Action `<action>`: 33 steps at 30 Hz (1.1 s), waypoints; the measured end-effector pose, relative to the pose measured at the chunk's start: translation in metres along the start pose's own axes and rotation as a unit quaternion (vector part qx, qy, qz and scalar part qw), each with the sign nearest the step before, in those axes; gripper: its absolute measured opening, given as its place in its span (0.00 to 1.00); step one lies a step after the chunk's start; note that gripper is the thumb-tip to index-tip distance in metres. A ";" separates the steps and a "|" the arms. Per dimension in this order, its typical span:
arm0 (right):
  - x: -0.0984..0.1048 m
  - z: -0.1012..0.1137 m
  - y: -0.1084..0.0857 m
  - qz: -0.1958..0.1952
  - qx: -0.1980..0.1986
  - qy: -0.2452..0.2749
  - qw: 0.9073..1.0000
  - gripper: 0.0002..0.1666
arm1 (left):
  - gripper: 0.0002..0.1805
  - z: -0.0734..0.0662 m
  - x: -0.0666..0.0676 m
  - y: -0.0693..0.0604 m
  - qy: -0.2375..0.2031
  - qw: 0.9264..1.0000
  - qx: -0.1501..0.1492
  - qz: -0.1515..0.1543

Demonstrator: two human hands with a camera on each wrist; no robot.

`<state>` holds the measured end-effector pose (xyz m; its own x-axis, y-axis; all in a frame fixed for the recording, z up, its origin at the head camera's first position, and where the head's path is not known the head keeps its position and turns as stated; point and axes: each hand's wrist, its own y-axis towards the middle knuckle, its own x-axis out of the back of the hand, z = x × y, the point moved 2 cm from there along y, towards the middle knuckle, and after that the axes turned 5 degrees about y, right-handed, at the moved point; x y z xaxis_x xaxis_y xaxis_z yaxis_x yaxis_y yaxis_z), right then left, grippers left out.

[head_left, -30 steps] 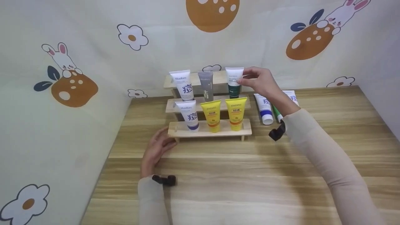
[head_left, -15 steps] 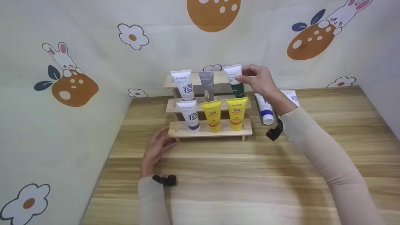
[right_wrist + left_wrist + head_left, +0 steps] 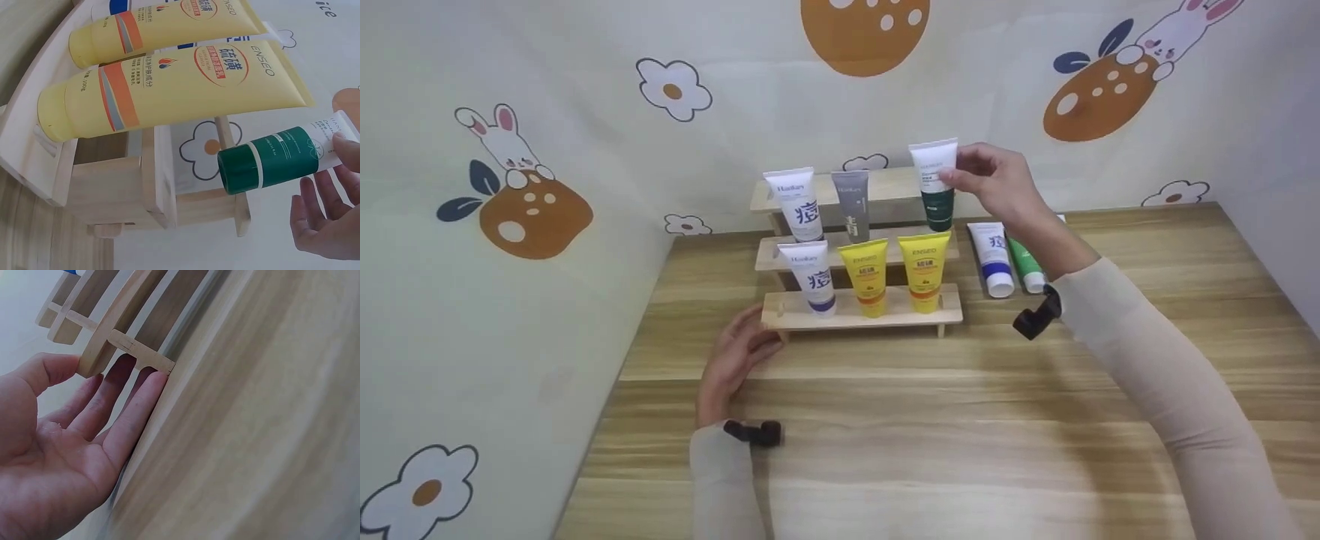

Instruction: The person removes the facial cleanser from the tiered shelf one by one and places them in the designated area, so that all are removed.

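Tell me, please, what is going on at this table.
A person's right hand holds a green-and-white tube by its white end, off the shelves, near the right end of a tiered stand. Their left hand touches the stand's left end. Two yellow tubes and a white tube stand on the front shelf; a gray tube and another white one are behind. More tubes lie on the table.
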<state>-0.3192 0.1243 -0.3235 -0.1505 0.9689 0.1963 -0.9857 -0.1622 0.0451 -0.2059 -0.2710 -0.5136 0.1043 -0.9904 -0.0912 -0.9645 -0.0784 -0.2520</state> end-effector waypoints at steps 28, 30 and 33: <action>0.092 -0.053 -0.015 -0.105 -0.039 0.023 0.993 0.33 | 0.26 0.001 0.001 0.001 0.002 1.000 -0.006 0.003; 0.100 -0.058 -0.017 -0.109 -0.046 0.038 0.992 0.34 | 0.26 0.001 0.001 0.001 -0.002 1.000 -0.007 0.003; 0.113 -0.066 -0.019 -0.117 -0.058 0.070 0.989 0.35 | 0.26 0.001 0.000 0.001 -0.007 1.000 -0.007 0.002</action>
<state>-0.3227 0.2490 -0.3666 0.0817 0.9951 0.0560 -0.9956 0.0840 -0.0404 -0.2067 -0.2707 -0.5153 0.1030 -0.9891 -0.1049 -0.9683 -0.0756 -0.2382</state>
